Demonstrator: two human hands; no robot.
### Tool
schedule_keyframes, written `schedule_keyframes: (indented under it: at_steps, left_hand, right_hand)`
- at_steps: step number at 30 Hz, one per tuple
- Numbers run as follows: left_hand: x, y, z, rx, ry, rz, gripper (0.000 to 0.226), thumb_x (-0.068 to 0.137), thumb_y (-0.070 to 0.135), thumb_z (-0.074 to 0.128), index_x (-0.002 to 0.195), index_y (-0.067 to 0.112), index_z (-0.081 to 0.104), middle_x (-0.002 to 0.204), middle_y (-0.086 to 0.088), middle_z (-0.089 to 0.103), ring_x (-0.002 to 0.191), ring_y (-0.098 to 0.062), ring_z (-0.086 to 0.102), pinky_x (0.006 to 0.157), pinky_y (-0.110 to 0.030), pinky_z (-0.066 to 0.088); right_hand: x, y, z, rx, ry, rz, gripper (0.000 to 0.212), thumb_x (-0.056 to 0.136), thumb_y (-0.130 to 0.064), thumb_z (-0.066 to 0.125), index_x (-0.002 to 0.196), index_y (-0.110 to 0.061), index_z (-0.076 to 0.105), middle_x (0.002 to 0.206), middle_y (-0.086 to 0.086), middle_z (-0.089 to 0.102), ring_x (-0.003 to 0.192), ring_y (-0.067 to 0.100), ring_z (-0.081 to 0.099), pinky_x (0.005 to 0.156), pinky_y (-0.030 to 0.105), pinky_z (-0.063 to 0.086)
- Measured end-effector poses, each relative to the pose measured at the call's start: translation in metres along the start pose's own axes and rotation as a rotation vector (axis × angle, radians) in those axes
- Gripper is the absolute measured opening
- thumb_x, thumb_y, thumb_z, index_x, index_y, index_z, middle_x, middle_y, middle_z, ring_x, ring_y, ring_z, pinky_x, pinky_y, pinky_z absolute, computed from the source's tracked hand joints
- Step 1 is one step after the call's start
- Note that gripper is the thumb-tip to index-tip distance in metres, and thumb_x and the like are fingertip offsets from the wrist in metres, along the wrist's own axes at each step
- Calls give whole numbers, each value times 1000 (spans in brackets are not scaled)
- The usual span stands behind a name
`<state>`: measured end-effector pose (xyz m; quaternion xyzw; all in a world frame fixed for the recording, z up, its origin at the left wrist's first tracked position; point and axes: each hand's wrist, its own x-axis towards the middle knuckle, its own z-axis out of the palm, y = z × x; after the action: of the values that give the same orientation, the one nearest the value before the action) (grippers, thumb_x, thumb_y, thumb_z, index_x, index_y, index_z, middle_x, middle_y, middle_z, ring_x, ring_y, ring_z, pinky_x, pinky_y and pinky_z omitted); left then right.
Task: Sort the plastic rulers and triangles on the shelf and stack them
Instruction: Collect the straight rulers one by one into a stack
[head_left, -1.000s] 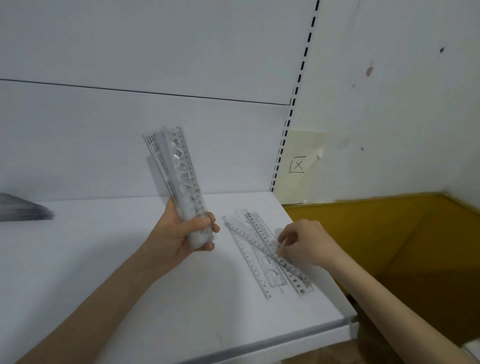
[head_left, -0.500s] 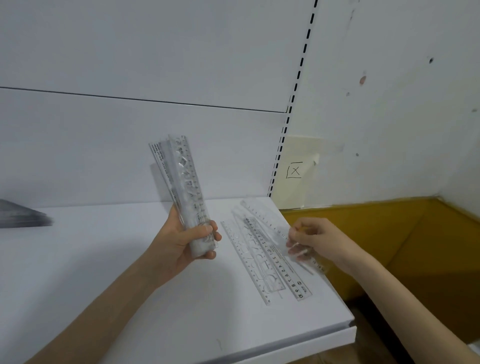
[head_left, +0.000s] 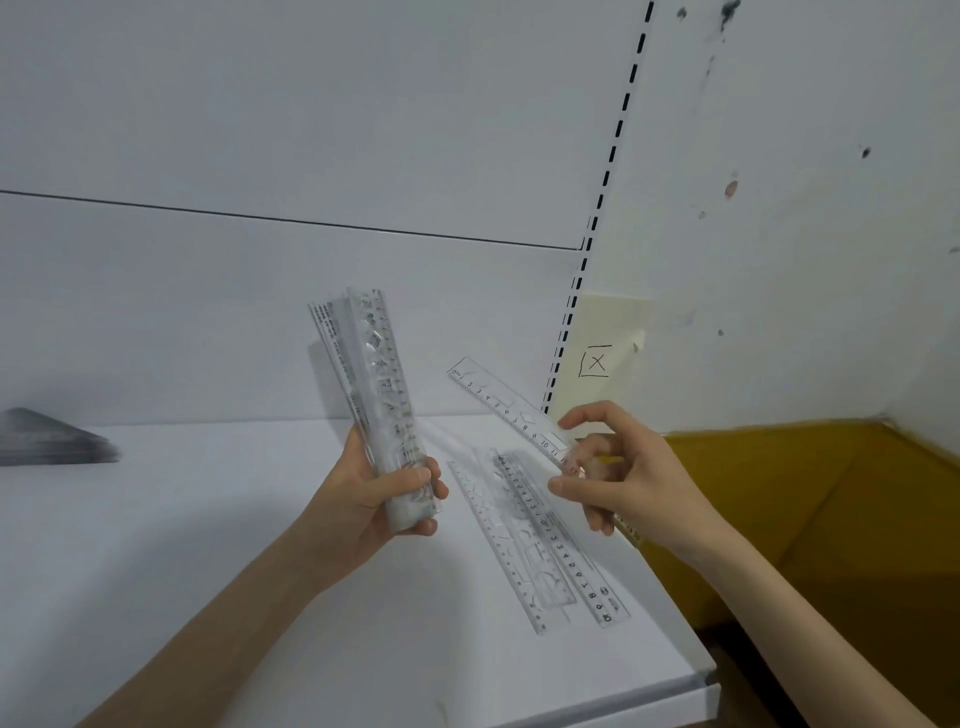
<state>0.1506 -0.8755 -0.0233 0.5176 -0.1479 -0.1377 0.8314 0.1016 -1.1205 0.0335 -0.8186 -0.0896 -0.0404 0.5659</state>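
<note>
My left hand (head_left: 374, 499) grips the lower end of a bundle of clear plastic rulers (head_left: 371, 384), held nearly upright above the white shelf (head_left: 208, 571). My right hand (head_left: 618, 478) pinches one clear ruler (head_left: 506, 408) by its near end and holds it in the air, its far end pointing up and left. Two more clear rulers (head_left: 540, 540) lie side by side on the shelf below my right hand. A dark stack of triangles (head_left: 47, 439) sits blurred at the shelf's far left.
The shelf's front edge (head_left: 623, 712) runs along the bottom right. A slotted upright (head_left: 597, 218) marks the shelf's right end. Beyond it are a paper note with a boxed X (head_left: 597, 361) on the wall and a yellow surface (head_left: 805, 519) lower down.
My right hand has pulled one ruler off the pile on the shelf and raised it into the air. The left hand with its bundle has stayed in place.
</note>
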Motion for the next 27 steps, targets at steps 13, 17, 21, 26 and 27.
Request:
schedule_keyframes:
  at_steps: [13, 17, 21, 26, 27]
  left_hand:
    - [1, -1, -1, -7, -3, -3, 57, 67, -2, 63, 111, 28, 42, 81, -14, 59, 69, -27, 62, 51, -36, 49]
    - [2, -1, -2, -5, 9, 3, 57, 66, -2, 63, 110, 28, 42, 81, -13, 60, 70, -27, 62, 51, -36, 49]
    - [1, -1, -3, 1, -11, -11, 68, 57, 4, 78, 110, 28, 43, 82, -14, 60, 71, -27, 62, 53, -37, 49]
    - [0, -3, -4, -30, -124, -37, 78, 48, 20, 93, 111, 33, 48, 88, -17, 59, 77, -29, 61, 55, -39, 48]
    - [0, -4, -3, -32, -138, -38, 78, 49, 21, 93, 111, 33, 47, 88, -17, 59, 77, -29, 61, 55, -39, 49]
  right_hand:
    - [3, 7, 6, 183, 64, 36, 22, 83, -21, 63, 82, -5, 77, 74, 11, 69, 61, 11, 53, 52, 19, 40]
    - [3, 8, 4, 231, 30, 24, 22, 79, -24, 62, 80, -9, 78, 74, 11, 68, 60, 10, 51, 52, 19, 38]
    - [5, 9, 7, 273, 15, 23, 13, 79, -17, 66, 81, -11, 76, 85, 17, 72, 59, 13, 54, 57, 21, 45]
    - [26, -4, 30, 362, -59, 143, 7, 79, -7, 71, 84, -11, 69, 82, 6, 70, 68, 12, 56, 63, 23, 41]
    - [32, -9, 37, 414, -71, 169, 6, 79, -7, 71, 82, -12, 70, 80, 4, 68, 65, 10, 53, 60, 21, 38]
